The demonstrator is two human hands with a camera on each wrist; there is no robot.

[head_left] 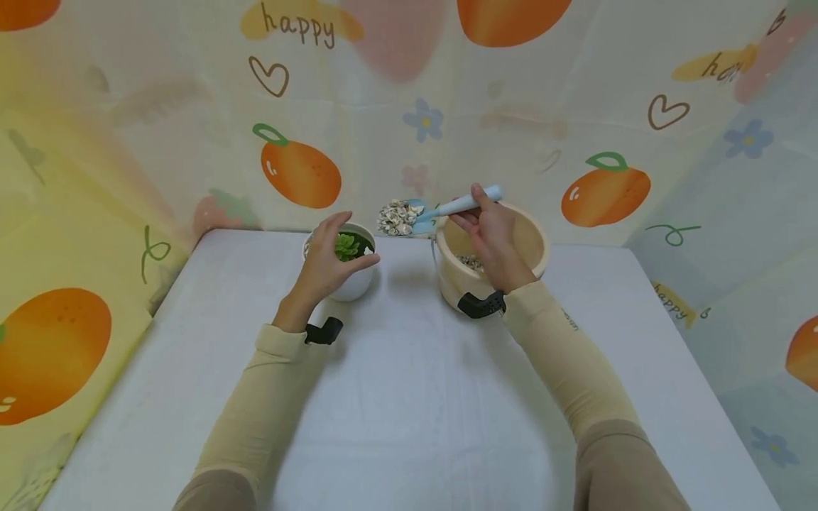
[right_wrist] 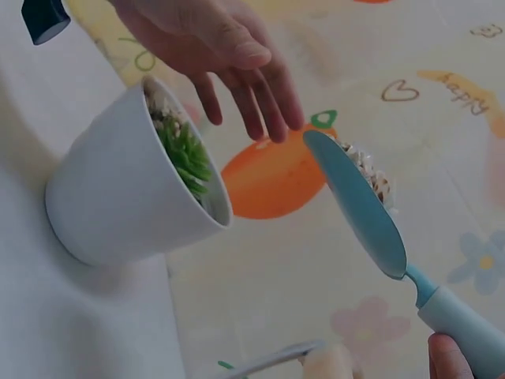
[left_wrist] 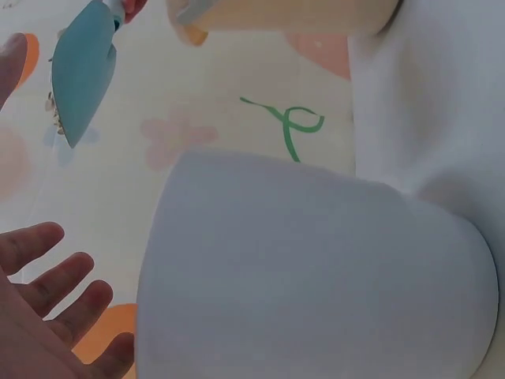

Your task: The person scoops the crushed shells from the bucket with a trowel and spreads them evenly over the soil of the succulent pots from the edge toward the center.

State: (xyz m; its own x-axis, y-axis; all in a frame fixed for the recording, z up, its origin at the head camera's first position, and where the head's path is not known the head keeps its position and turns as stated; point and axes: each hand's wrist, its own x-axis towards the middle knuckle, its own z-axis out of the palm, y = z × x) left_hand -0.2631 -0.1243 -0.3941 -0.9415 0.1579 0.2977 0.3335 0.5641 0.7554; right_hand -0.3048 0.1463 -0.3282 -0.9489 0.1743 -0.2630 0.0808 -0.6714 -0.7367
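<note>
Right hand (head_left: 497, 234) clamped on trowel (right_wrist: 363, 217); gravel (head_left: 399, 217) load aloft between pot (head_left: 353, 287) and bucket (head_left: 451, 278). Left hand (head_left: 326, 261): fingers apart, empty, near pot. Pot holds plant (head_left: 347, 247), some gravel. Scooping judged done; tipping out apparently remains.

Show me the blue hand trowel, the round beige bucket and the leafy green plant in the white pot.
Blue hand trowel (right_wrist: 361, 209): right wrist view, on the underside of its blade.
Round beige bucket (head_left: 529, 240): head view, on its inner wall.
Leafy green plant (right_wrist: 186, 158): right wrist view, on its leaves.
</note>
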